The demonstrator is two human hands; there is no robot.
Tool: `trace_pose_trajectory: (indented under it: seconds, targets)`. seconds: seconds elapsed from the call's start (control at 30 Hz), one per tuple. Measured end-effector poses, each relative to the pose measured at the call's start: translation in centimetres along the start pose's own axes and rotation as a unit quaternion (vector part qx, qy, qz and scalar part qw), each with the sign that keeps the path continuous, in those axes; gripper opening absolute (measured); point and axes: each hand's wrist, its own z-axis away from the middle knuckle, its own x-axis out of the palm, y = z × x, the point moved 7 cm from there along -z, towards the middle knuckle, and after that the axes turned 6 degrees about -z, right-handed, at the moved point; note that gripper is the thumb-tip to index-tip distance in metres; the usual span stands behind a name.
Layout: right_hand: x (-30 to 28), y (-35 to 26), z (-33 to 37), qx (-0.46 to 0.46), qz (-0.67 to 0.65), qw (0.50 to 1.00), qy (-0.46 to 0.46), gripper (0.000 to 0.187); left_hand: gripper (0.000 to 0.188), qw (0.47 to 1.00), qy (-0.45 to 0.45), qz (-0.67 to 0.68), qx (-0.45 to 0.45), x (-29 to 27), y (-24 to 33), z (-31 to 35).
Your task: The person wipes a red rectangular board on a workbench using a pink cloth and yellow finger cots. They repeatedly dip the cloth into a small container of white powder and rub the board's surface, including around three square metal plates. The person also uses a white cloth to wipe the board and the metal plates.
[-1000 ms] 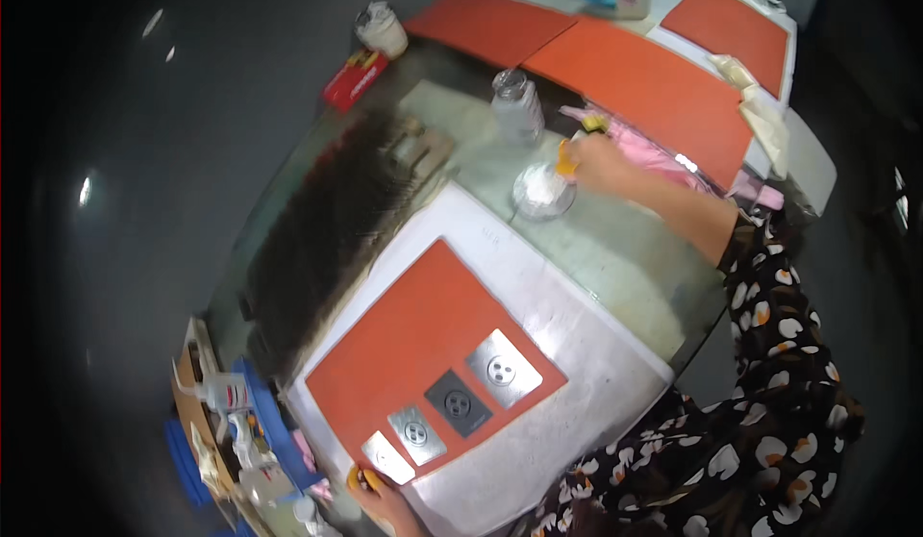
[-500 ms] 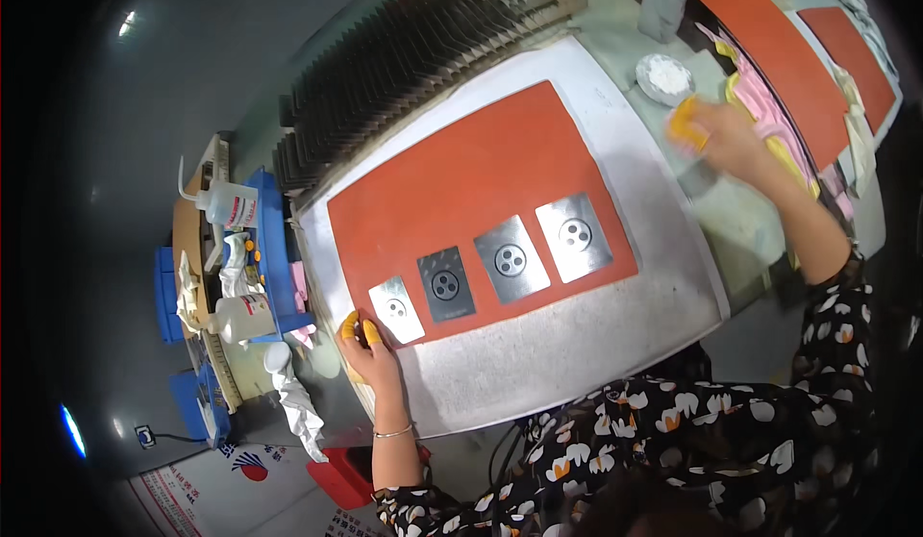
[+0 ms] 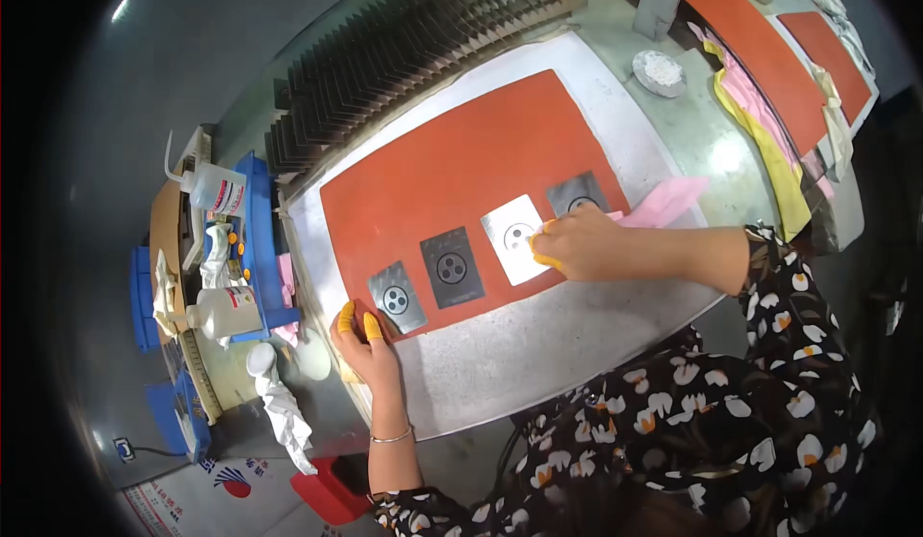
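Observation:
Several rectangular metal plates, each with a round three-hole pattern, lie in a row on an orange mat (image 3: 423, 172). My right hand (image 3: 591, 244), with yellow finger covers, is closed on a pink cloth (image 3: 668, 200) and rests over the bright plate (image 3: 512, 239). That hand partly covers the rightmost plate (image 3: 569, 191) too; its gripping fingers are mostly hidden. At the mat's lower left corner, my left hand (image 3: 365, 347) lies with yellow-covered fingers apart, beside the leftmost plate (image 3: 396, 299). Between them sits a darker plate (image 3: 450, 268).
Beyond the mat stands a rack of upright dark plates (image 3: 413, 56). At right are a dish of white powder (image 3: 660, 73), a metal-capped bottle (image 3: 659, 3) and a yellow-pink cloth (image 3: 760, 133). Squeeze bottles (image 3: 216, 191) and a blue tray (image 3: 272, 277) stand at left.
My right hand has swung from beside the powder dish, down and left onto the plates, and a pink cloth now shows from it. My left hand stays at the mat's corner.

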Motion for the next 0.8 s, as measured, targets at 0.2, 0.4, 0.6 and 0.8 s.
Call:
trace_pose_trajectory:
  seconds: [0.2,0.4,0.6,0.8]
  targets:
    - [0.3,-0.1,0.5,-0.034,-0.04,0.998,0.035,0.005,0.027,0.997,-0.016,0.029,-0.07,0.0,-0.8,0.2]
    - [0.6,-0.6,-0.3,-0.03,-0.032,0.999,0.012,0.007,0.03,0.999,-0.011,-0.052,0.008,-0.4,1.2,0.2]
    - [1.0,-1.7,-1.9,-0.025,-0.006,0.999,0.023,0.009,0.028,0.999,0.006,0.025,-0.021,-0.1,0.2,0.2]
    - [0.4,-1.7,-1.8,-0.033,-0.007,0.998,0.055,0.008,0.026,1.0,0.012,-0.002,-0.016,-0.6,0.9,-0.1]
